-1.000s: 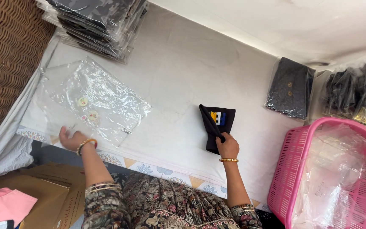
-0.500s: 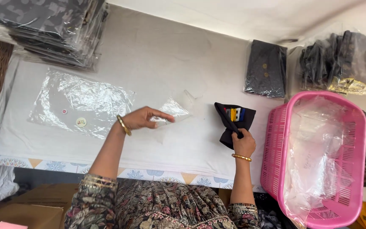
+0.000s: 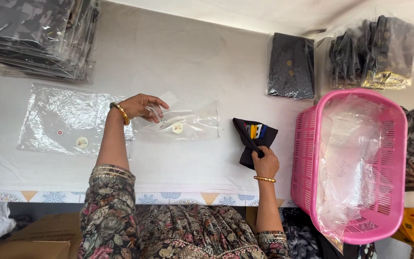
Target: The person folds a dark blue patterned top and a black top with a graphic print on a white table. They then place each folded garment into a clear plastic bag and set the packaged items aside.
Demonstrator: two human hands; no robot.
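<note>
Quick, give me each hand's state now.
Left hand: shut on the clear bag.
Right hand: shut on the dark cloth.

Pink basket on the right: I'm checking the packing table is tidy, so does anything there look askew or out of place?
The pink basket hangs over the table's front edge, and its clear liner bag is crumpled and spills past the lower rim. Nothing looks damaged or spilled.

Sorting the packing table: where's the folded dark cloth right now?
In the head view, right of centre: the cloth lies under the right hand, between the clear bag and pink basket.
</note>
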